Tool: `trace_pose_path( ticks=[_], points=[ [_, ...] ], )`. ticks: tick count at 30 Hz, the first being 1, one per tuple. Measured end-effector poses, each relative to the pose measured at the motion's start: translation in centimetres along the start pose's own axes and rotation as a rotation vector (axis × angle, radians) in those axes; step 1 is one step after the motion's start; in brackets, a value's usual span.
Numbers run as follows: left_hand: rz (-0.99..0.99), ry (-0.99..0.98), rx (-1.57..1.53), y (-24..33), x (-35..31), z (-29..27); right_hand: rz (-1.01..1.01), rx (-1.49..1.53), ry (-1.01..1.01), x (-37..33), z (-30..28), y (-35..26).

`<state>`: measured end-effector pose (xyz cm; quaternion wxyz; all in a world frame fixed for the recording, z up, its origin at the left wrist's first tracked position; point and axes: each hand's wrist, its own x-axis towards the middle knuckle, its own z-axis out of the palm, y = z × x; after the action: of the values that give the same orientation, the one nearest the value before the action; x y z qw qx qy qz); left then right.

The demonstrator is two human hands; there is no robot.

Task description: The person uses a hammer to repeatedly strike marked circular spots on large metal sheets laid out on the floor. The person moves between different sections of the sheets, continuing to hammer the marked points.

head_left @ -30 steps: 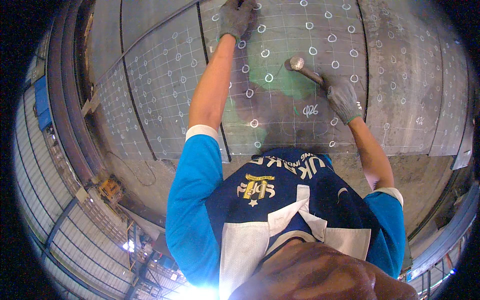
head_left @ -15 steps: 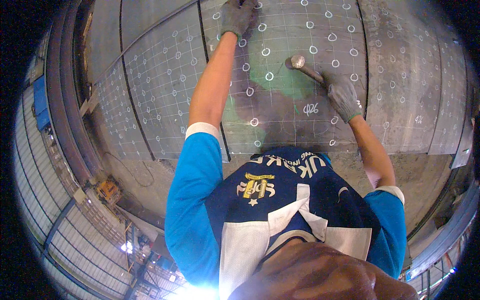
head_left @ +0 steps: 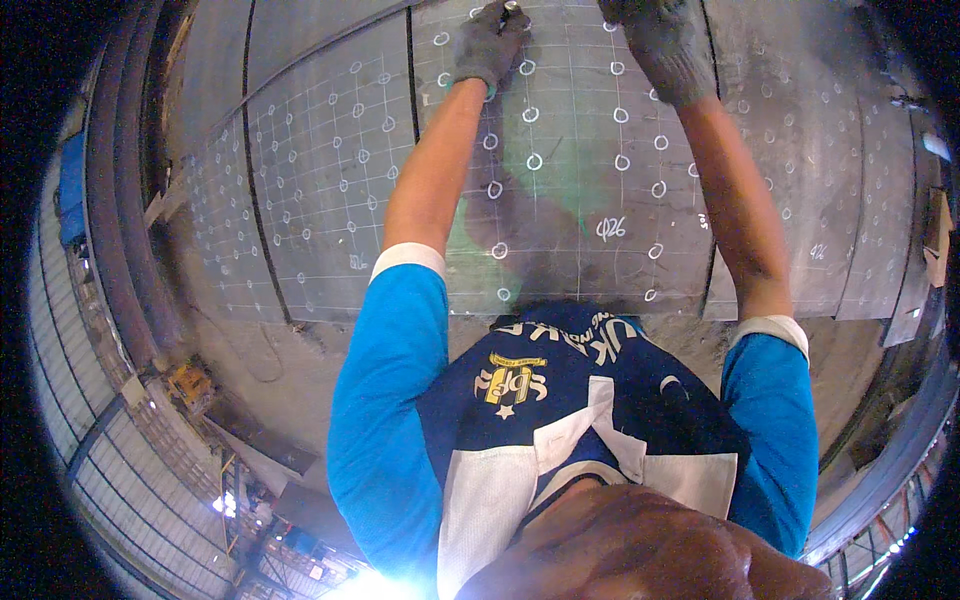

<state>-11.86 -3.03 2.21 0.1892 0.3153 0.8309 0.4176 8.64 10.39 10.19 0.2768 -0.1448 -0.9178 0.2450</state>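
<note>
My left hand [head_left: 489, 46], in a grey glove, is closed at the top edge of the view, over the far part of a steel plate [head_left: 545, 275]. Between its fingers shows the shiny round end of a small metal punch [head_left: 511, 6]; the rest of it is hidden. My right hand [head_left: 672, 50], also gloved, is closed at the upper right of the same plate. It grips the hammer seen half a second ago, whose head and handle now lie beyond the view. White chalk lines and circles cover the plate, with a green patch in its middle.
More chalk-marked plates lie to the left [head_left: 325, 190] and to the right [head_left: 790, 190], with dark seams between. Long steel beams [head_left: 130, 200] run along the far left. A yellow machine [head_left: 190, 385] stands on the floor at the lower left.
My right hand has swung up and away from me, taking the hammer out of view. My left hand stays nearly in place, and the punch's round end now shows.
</note>
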Motion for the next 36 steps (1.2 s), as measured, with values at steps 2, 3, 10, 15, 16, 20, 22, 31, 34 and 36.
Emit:
trace_pose_path(
  ticks=[2, 3, 10, 15, 16, 20, 22, 31, 34, 36],
  points=[
    [-0.002, -0.074, -0.062, 0.0, 0.4, 0.0, 0.034, -0.194, -0.116, 1.1, 2.7, 3.7],
    [0.008, -0.12, -0.105, 0.5, 0.5, 0.1, 0.034, -0.332, -0.23, 0.9, 4.0, 6.7],
    [-0.049, 0.065, -0.119, 0.5, -0.2, 0.2, 0.051, 0.009, -0.17, -9.6, 4.6, 8.4],
    [-0.169, 0.17, -0.731, -0.4, 1.9, -1.9, 0.419, -0.024, -0.495, -17.0, 0.1, 2.3],
    [-0.046, 0.262, -0.634, -4.1, 3.7, -1.2, 0.34, -0.073, -0.495, -18.4, 0.0, 1.4],
    [-0.027, 0.271, -0.597, -7.3, 5.9, -0.7, 0.221, -0.246, -0.532, -21.0, 1.2, 1.4],
    [-0.143, 0.226, -0.69, -5.9, 5.0, -1.8, 0.212, -0.293, -0.552, -21.0, 1.3, 0.8],
    [-0.103, 0.173, -0.574, -3.1, 3.9, -2.8, 0.232, -0.222, -0.564, -20.1, 1.3, 1.4],
    [-0.038, 0.247, -0.33, -3.0, 4.0, -3.4, 0.277, -0.227, -0.63, -18.8, 0.6, 0.3],
    [0.046, 0.309, -0.12, -2.9, 4.0, -3.6, 0.303, -0.233, -0.662, -18.4, 0.4, 0.0]
  ],
)
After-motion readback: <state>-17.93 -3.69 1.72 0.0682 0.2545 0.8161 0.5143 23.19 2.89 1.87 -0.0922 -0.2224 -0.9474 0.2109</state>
